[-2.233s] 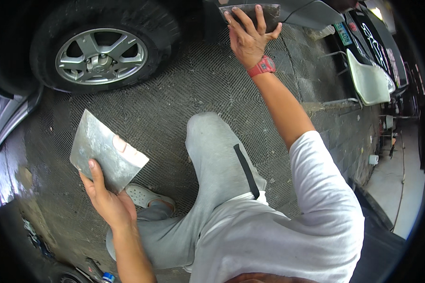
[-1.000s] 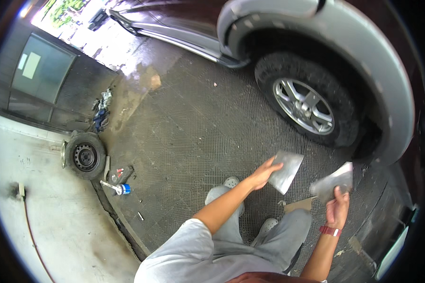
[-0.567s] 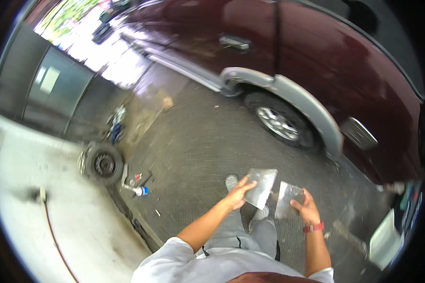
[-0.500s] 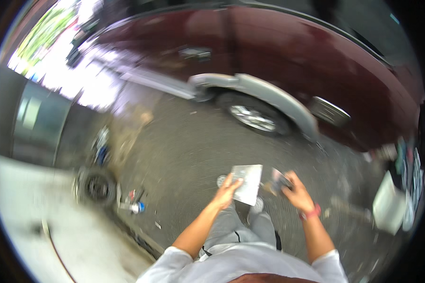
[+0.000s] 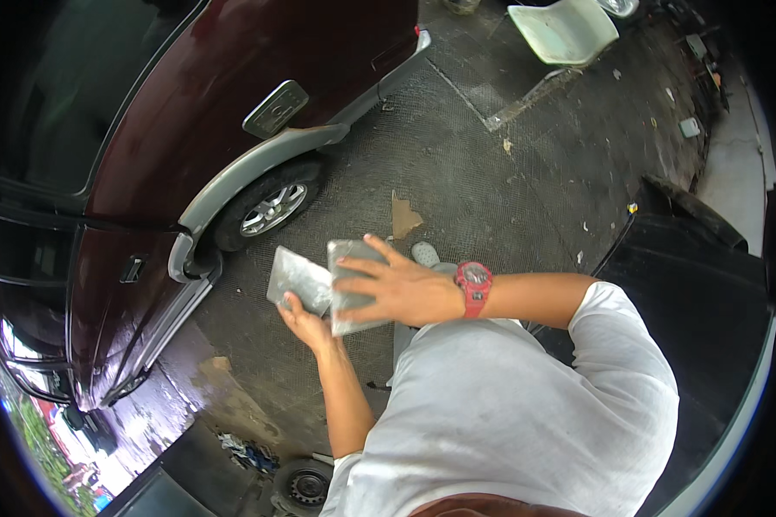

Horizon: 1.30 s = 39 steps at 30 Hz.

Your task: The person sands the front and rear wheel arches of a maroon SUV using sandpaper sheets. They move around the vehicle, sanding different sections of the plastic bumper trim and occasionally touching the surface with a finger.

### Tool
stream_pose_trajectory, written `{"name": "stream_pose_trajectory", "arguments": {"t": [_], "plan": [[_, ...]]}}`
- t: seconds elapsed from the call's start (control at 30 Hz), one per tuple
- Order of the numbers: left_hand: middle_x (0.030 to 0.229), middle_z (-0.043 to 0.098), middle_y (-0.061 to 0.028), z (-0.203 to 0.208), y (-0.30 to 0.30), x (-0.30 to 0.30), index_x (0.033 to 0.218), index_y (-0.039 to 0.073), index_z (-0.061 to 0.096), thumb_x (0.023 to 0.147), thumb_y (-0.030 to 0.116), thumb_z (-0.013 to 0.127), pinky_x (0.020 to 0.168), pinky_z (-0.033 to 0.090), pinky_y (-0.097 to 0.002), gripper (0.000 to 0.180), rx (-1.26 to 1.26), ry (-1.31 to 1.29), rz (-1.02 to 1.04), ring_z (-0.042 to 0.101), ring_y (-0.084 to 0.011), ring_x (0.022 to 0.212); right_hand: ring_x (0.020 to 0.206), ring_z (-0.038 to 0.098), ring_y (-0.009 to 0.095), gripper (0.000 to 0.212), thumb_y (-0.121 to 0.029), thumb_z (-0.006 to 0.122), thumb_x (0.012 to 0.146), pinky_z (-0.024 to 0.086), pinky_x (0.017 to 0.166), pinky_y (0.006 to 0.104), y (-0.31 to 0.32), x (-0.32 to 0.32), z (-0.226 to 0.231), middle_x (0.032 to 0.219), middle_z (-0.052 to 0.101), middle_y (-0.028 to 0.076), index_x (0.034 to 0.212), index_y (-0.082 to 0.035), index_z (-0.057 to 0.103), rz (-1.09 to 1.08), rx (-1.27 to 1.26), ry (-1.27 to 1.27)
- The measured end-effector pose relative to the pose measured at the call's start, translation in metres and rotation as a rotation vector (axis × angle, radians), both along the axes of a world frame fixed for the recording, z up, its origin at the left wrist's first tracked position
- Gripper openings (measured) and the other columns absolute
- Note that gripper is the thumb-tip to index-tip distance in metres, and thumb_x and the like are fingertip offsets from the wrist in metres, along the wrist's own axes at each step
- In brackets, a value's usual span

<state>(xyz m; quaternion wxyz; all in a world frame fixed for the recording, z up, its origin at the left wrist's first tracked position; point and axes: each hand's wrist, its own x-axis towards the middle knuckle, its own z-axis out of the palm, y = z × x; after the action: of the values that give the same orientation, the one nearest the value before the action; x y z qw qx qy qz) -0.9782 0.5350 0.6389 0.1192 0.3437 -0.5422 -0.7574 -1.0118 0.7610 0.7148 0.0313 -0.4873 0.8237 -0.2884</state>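
My left hand point(image 5: 306, 326) grips a thin grey plate point(image 5: 297, 277) by its lower edge, the thumb on its face. Whitish smears show on that plate, which is tilted. My right hand point(image 5: 397, 286), with a red watch point(image 5: 474, 289) at the wrist, lies across a second flat grey rectangular piece point(image 5: 347, 303). Its fingers are spread over this piece and the thumb side is partly hidden. The two flat pieces meet or overlap at their neighbouring edges; whether they touch cannot be told.
A dark red vehicle point(image 5: 172, 103) with a grey wheel arch and a wheel point(image 5: 272, 209) stands at the left. A torn brown scrap point(image 5: 403, 217) lies on the ribbed floor point(image 5: 457, 172). A whitish chair seat point(image 5: 565, 33) is at the far right, a loose wheel point(image 5: 306, 487) bottom left, a black panel point(image 5: 707, 345) right.
My view has swung round to the right. My hands have come together, and my right hand now lies over a flat grey piece; earlier it held a small blurred dark thing apart from the left.
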Motion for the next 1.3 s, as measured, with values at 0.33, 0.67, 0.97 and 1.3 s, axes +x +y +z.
{"name": "stream_pose_trajectory", "arguments": {"t": [0.33,0.67,0.97,1.3], "plan": [[0.133,0.065,-0.0105,-0.002,0.125,-0.031,0.143,0.0,0.053,0.106,0.022,0.063,0.107,0.051,-0.0366,0.044,0.284,-0.102,-0.553,0.063,-0.0203,0.122,0.133,0.053,0.049,0.054,-0.01,0.058,0.093,0.052,0.103,0.0591,0.177,0.031,-0.137,0.146,0.049,0.017,0.146,-0.019,0.049,-0.47,0.506,-0.175],[0.133,0.065,-0.0094,-0.037,0.264,-0.079,0.142,0.005,0.054,0.109,0.026,0.058,0.109,0.051,-0.0378,0.039,0.301,-0.423,-0.637,0.063,-0.0197,0.122,0.121,0.067,0.037,0.078,-0.001,0.055,0.085,0.054,0.098,0.0357,0.453,0.308,-0.423,0.143,0.055,0.031,0.158,0.002,0.028,-2.038,-0.144,-1.281],[0.134,0.065,-0.0074,-0.058,0.425,-0.137,0.143,0.006,0.054,0.108,0.03,0.06,0.108,0.05,-0.0374,0.043,0.286,-0.639,-0.663,0.062,-0.0174,0.124,0.134,0.056,0.042,0.061,-0.005,0.046,0.091,0.043,0.115,0.0403,0.579,0.23,-0.37,0.145,0.055,0.029,0.151,0.005,0.041,-1.999,-0.261,-1.46],[0.137,0.063,-0.0079,-0.074,0.481,-0.176,0.145,0.007,0.054,0.108,0.032,0.061,0.11,0.049,-0.0382,0.045,0.338,-0.651,-0.611,0.06,-0.0187,0.127,0.13,0.059,0.037,0.054,-0.008,0.052,0.094,0.044,0.108,0.0405,0.655,-0.059,-0.325,0.137,0.062,0.026,0.148,-0.002,0.048,-1.639,-0.181,-1.052]]}}
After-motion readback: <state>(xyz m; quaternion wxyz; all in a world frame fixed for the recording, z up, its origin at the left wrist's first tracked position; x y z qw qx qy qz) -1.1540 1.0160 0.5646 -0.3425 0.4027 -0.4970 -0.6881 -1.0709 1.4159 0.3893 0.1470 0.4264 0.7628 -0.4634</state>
